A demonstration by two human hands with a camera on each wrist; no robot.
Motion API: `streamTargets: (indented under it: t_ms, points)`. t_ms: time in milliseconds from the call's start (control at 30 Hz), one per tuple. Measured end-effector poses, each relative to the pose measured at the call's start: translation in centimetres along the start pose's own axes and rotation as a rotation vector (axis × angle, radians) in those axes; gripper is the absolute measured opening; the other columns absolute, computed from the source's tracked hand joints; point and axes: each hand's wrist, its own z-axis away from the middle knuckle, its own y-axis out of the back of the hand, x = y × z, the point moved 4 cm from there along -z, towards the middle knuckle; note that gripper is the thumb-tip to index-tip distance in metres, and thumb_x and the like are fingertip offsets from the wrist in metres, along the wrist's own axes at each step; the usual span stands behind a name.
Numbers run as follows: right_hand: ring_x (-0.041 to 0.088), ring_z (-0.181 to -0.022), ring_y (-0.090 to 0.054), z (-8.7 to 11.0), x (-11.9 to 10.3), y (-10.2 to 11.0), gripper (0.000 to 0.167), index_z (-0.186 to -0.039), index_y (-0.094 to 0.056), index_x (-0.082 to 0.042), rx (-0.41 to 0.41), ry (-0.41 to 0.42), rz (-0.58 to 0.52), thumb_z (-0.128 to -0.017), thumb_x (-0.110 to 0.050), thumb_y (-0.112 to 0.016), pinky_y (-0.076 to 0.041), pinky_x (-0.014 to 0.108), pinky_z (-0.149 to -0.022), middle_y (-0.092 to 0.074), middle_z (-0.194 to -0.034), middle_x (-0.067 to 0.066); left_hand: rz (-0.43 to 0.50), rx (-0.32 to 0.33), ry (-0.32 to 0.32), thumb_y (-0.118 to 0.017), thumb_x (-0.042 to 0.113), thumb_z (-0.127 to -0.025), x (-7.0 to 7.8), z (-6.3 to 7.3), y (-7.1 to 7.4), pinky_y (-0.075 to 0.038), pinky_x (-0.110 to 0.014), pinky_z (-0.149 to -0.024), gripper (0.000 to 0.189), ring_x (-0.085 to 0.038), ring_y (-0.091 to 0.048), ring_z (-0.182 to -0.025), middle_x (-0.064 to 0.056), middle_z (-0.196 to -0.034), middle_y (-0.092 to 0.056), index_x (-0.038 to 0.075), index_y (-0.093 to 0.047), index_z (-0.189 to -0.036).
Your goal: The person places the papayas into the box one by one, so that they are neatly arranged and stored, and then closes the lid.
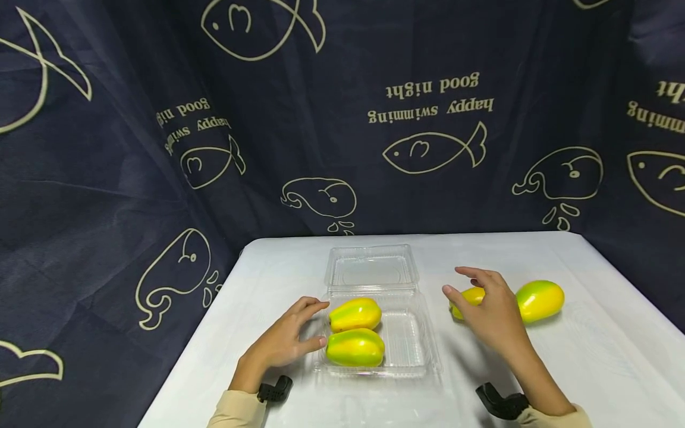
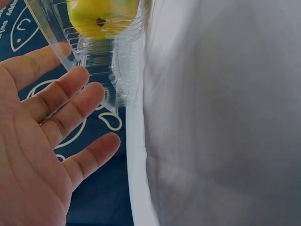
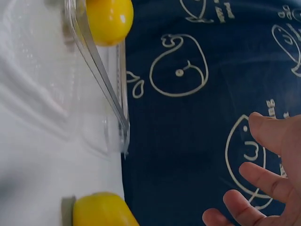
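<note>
Left hand (image 1: 283, 337), empty, fingers spread, by the left edge of a clear box (image 1: 404, 339), lid (image 1: 371, 267) open; two fruits (image 1: 355, 348) inside, left half; right hand (image 1: 495, 315), empty, thumb and fingers parted, near two loose fruits (image 1: 540, 301) on the counter (image 1: 615, 356); step, seemingly loading; next, probably, gripping a loose one.

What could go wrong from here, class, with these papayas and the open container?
The rounded papaya by the right grip could roll if nudged, perhaps into the other loose papaya to its right. Anything lowered carelessly into the clear clamshell container might knock the two papayas on its left side.
</note>
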Motion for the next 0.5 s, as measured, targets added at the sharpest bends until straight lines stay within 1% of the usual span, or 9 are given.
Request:
streamTargets:
  t_ms: [133, 200, 367, 500]
  points:
    - [0.041, -0.117, -0.056, 0.0, 1.0, 0.9, 0.054, -0.133, -0.064, -0.009, 0.0, -0.04, -0.001, -0.091, -0.041, -0.073, -0.045, 0.056, -0.089, -0.056, -0.131, 0.023, -0.004, 0.0, -0.002, -0.064, 0.057, -0.091, 0.0, -0.1, -0.1, -0.046, -0.052, -0.108, 0.071, -0.016, -0.046, -0.135, 0.012, -0.145, -0.043, 0.024, -0.046, -0.151]
    - [0.042, -0.117, -0.055, 0.0, 1.6, 1.4, 0.055, -0.133, -0.063, -0.009, -0.003, -0.061, 0.005, -0.091, -0.043, -0.072, -0.044, 0.056, -0.088, -0.055, -0.132, 0.024, -0.003, -0.003, -0.001, -0.063, 0.058, -0.091, 0.0, -0.1, -0.1, -0.045, -0.052, -0.108, 0.071, -0.017, -0.046, -0.135, 0.011, -0.145, -0.043, 0.024, -0.045, -0.151]
    - [0.042, -0.118, -0.054, 0.0, 3.0, 2.6, 0.057, -0.135, -0.062, -0.008, 0.004, -0.092, 0.029, -0.092, -0.044, -0.07, -0.042, 0.054, -0.085, -0.055, -0.131, 0.025, -0.018, -0.003, -0.003, -0.065, 0.052, -0.092, 0.0, 0.0, -0.2, -0.046, -0.052, -0.106, 0.068, -0.018, -0.048, -0.134, 0.01, -0.146, -0.043, 0.025, -0.045, -0.151]
    - [0.046, -0.118, -0.054, -0.1, 3.9, 3.6, 0.058, -0.136, -0.06, -0.006, 0.026, -0.105, 0.049, -0.093, -0.045, -0.069, -0.04, 0.059, -0.086, -0.055, -0.129, 0.027, -0.018, -0.003, -0.001, -0.067, 0.048, -0.092, 0.1, 0.1, -0.1, -0.046, -0.052, -0.106, 0.067, -0.018, -0.048, -0.134, 0.01, -0.146, -0.043, 0.025, -0.045, -0.151]
